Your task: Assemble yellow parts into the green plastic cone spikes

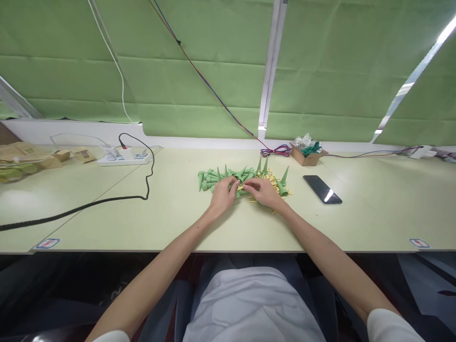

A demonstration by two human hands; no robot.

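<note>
Head view: the left hand (223, 195) and the right hand (264, 191) sit close together above the table (167, 218), fingertips almost meeting. Left fingers are curled toward the thumb; right thumb and forefinger are nearly pinched, with a small yellow bit (240, 187) showing between the hands. I cannot tell what either one grips. Green cones (211, 178) lie left of and just beyond the left hand, the nearer one, many with long axes roughly left to right, some tip up. Loose yellow pieces (272, 180) spread just beyond the right hand, nearer to it.
</note>
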